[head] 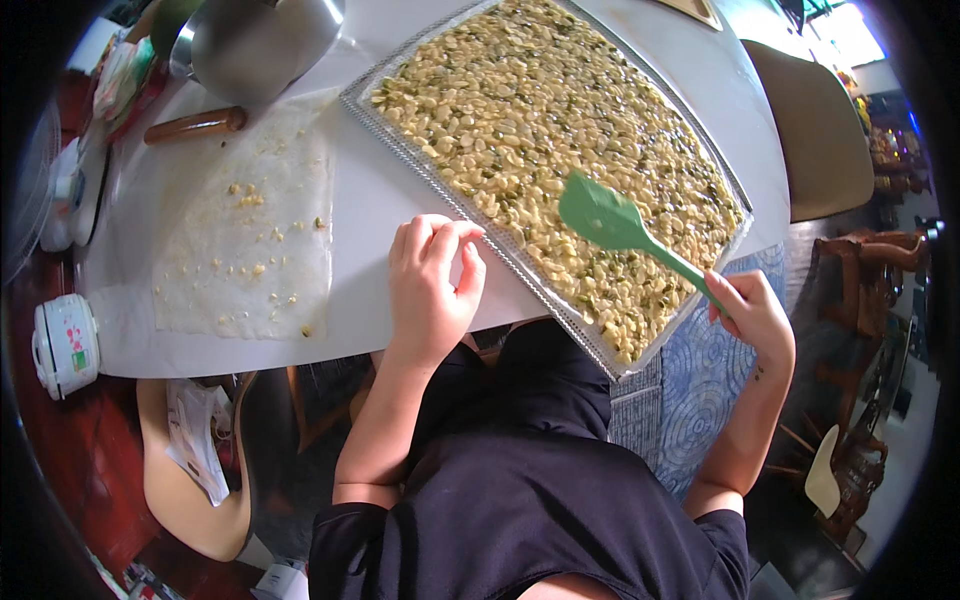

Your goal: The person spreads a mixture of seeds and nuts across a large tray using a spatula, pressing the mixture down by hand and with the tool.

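A wide metal mesh tray [450,196] lies tilted across the table, its near corner jutting past the edge. Liner shows along its rim, and a glossy layer of nuts and green seeds [547,112] fills it. My right hand [750,311] grips the handle of a green spatula [607,214]. The spatula's blade is over the nut layer near its middle; whether it touches cannot be told. My left hand [435,270] holds nothing, its fingertips at the tray's left rim, thumb apart from the bent fingers.
Left of the tray, a translucent sheet [195,247] with scattered nut bits covers part of the white table [367,300]. A brown wooden rolling pin [195,125] and a steel bowl [255,52] are beyond it. Chairs [814,135] stand around the table. A white appliance [66,346] is at far left.
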Available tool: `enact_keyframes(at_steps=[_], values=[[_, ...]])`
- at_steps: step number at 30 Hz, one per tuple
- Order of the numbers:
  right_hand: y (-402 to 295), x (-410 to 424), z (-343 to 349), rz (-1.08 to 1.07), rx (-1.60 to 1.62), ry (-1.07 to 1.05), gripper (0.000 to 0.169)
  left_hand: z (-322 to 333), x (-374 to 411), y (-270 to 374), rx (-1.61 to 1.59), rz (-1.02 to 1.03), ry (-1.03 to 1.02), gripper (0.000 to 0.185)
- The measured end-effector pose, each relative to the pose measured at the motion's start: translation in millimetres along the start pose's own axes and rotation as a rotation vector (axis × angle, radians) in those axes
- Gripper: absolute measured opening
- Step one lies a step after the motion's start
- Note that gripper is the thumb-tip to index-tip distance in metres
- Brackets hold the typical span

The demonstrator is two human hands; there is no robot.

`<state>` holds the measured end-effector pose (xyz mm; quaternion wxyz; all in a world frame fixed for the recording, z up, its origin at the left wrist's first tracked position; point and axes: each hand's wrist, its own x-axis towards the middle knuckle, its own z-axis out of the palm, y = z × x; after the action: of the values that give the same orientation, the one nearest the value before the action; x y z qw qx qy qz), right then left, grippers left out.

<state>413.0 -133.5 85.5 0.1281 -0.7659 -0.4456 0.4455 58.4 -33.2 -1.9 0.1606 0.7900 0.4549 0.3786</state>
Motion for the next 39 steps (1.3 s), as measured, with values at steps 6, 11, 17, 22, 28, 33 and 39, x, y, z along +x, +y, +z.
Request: enact_keyframes(at_steps=[6,11,17,22,28,33,39], values=[[-39,17,40,-0.061,-0.131,0.087,0.053,-3,6,10,0.025,-0.031,-0.062,0.016],[9,-13,17,0.039,0.041,0.017,0.057,-7,4,11,0.046,-0.058,-0.085,0.016],[-12,12,26,-0.046,0.096,0.132,0.06,1,6,8,0.055,0.018,-0.055,0.017],[-15,16,41,0.042,-0.037,0.093,0.062,3,2,4,0.051,0.005,-0.052,0.017],[17,-34,-1,0.003,0.079,0.096,0.054,1,3,3,0.051,0.015,-0.056,0.016],[9,5,-35,-0.051,0.044,-0.031,0.049,-1,3,10,0.028,-0.03,-0.061,0.013],[-2,59,-55,-0.131,-0.279,-0.208,0.038,2,2,8,0.035,-0.039,-0.047,0.014]])
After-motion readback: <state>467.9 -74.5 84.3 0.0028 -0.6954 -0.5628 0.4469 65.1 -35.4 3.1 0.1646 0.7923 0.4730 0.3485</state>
